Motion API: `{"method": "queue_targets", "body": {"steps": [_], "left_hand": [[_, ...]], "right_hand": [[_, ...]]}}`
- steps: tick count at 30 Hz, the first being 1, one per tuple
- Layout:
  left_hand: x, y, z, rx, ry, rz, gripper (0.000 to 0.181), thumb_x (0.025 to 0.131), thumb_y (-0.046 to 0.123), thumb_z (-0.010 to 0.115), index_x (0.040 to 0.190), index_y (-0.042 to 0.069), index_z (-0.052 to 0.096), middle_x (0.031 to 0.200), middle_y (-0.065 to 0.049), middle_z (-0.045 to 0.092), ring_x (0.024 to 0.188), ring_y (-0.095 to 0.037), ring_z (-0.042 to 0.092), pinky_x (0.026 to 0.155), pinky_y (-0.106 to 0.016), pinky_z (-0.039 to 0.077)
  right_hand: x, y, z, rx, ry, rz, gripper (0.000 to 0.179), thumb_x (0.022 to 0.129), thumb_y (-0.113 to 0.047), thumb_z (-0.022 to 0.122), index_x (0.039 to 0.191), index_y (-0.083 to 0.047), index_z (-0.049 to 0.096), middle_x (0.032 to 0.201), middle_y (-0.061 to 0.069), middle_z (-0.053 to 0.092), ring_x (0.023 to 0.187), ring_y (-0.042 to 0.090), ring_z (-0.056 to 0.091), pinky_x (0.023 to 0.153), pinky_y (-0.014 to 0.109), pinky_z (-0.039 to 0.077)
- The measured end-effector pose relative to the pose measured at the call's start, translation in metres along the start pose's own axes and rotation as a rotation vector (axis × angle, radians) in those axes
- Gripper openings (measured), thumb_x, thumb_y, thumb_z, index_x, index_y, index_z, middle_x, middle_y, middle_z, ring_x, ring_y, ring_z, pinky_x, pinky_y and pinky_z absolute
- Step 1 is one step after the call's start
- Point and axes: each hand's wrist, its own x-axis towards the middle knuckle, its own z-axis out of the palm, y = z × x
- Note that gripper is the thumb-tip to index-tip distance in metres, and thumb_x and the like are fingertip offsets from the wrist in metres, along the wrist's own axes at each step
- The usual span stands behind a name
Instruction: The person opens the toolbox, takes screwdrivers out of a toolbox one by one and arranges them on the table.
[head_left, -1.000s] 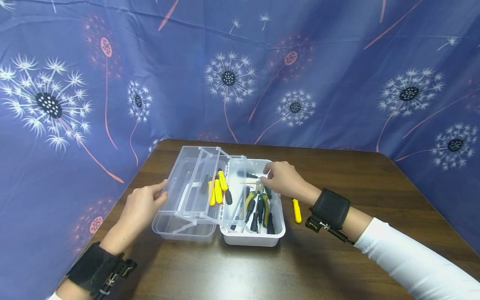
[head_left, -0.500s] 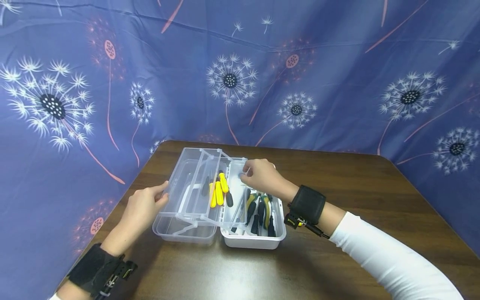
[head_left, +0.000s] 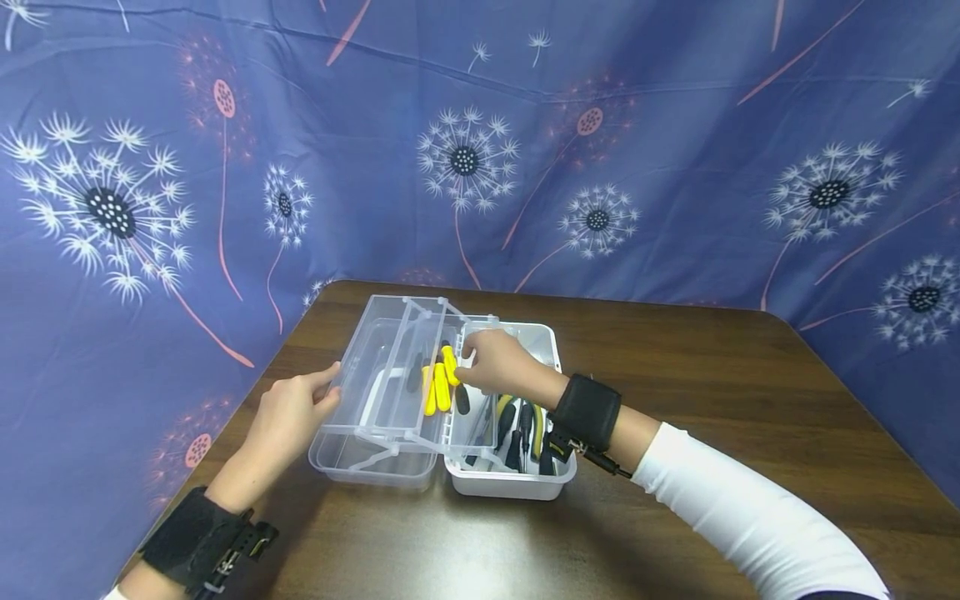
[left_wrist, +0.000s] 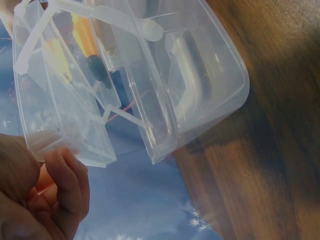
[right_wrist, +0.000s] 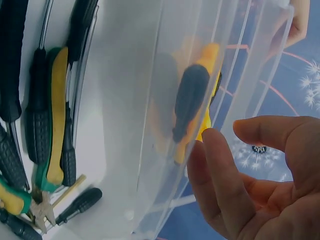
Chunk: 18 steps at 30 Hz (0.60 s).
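Note:
My left hand (head_left: 291, 412) pinches the left edge of the raised clear tray (left_wrist: 75, 115) of an open toolbox, thumb and fingers at its corner. My right hand (head_left: 498, 362) is over the inner tray, beside several yellow-handled tools (head_left: 442, 387) and a short black-handled screwdriver (right_wrist: 192, 95). In the right wrist view its thumb and fingers stand apart, with nothing between them, and the fingertips are right at the tray wall. Below the right forearm, the white base (head_left: 510, 485) holds pliers (right_wrist: 57, 120) with green and yellow grips and several black-handled screwdrivers (right_wrist: 37, 110).
The toolbox's clear lid (head_left: 360, 475), with a white handle (left_wrist: 187, 75), lies folded back on the left. All of it stands on a dark wooden table (head_left: 675, 358). A blue dandelion-print cloth (head_left: 675, 125) hangs behind the table.
My right hand has moved left, from over the far part of the white base to the yellow-handled tools. The left hand keeps its hold on the tray's edge.

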Motion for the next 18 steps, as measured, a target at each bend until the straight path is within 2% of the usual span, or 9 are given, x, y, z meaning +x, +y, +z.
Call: {"method": "queue_targets", "body": {"steps": [2, 6, 10, 15, 18], "left_hand": [[0.0, 0.0, 0.0, 0.002, 0.007, 0.006, 0.039, 0.088, 0.015, 0.059, 0.126, 0.004, 0.062, 0.053, 0.002, 0.04, 0.046, -0.009, 0.025, 0.044, -0.026, 0.026], [0.0, 0.0, 0.001, 0.004, 0.014, 0.012, 0.038, 0.088, 0.014, 0.059, 0.125, 0.004, 0.063, 0.053, 0.003, 0.04, 0.046, -0.009, 0.025, 0.045, -0.027, 0.026], [0.0, 0.0, 0.001, 0.002, 0.005, 0.004, 0.039, 0.089, 0.015, 0.059, 0.126, 0.004, 0.062, 0.054, 0.003, 0.04, 0.047, -0.009, 0.025, 0.044, -0.026, 0.026], [0.0, 0.0, 0.001, 0.0, -0.006, -0.001, 0.04, 0.089, 0.015, 0.058, 0.127, 0.004, 0.061, 0.054, 0.003, 0.036, 0.047, -0.008, 0.023, 0.043, -0.025, 0.025], [0.0, 0.0, 0.001, 0.0, -0.009, -0.005, 0.039, 0.089, 0.016, 0.058, 0.127, 0.004, 0.061, 0.055, 0.003, 0.038, 0.047, -0.008, 0.024, 0.043, -0.025, 0.026]], "right_hand": [[0.001, -0.001, 0.003, 0.002, -0.015, 0.002, 0.035, 0.086, -0.022, 0.065, 0.115, -0.001, 0.064, 0.081, 0.008, 0.07, 0.054, 0.01, 0.062, 0.053, 0.021, 0.048], [0.002, -0.002, 0.009, -0.014, -0.045, 0.012, 0.041, 0.084, -0.024, 0.068, 0.118, -0.001, 0.062, 0.102, 0.013, 0.069, 0.053, 0.01, 0.063, 0.053, 0.022, 0.048], [0.002, -0.002, 0.013, -0.026, -0.079, 0.018, 0.044, 0.083, -0.025, 0.071, 0.117, 0.0, 0.06, 0.111, 0.017, 0.067, 0.054, 0.011, 0.063, 0.054, 0.022, 0.049], [0.003, -0.001, 0.016, -0.025, -0.09, 0.022, 0.038, 0.081, -0.024, 0.072, 0.108, -0.001, 0.062, 0.098, 0.014, 0.067, 0.053, 0.012, 0.063, 0.052, 0.022, 0.049], [0.004, -0.001, 0.017, -0.058, -0.079, 0.013, 0.025, 0.079, -0.02, 0.071, 0.093, -0.001, 0.063, 0.08, 0.01, 0.065, 0.052, 0.011, 0.061, 0.049, 0.021, 0.045]]}}
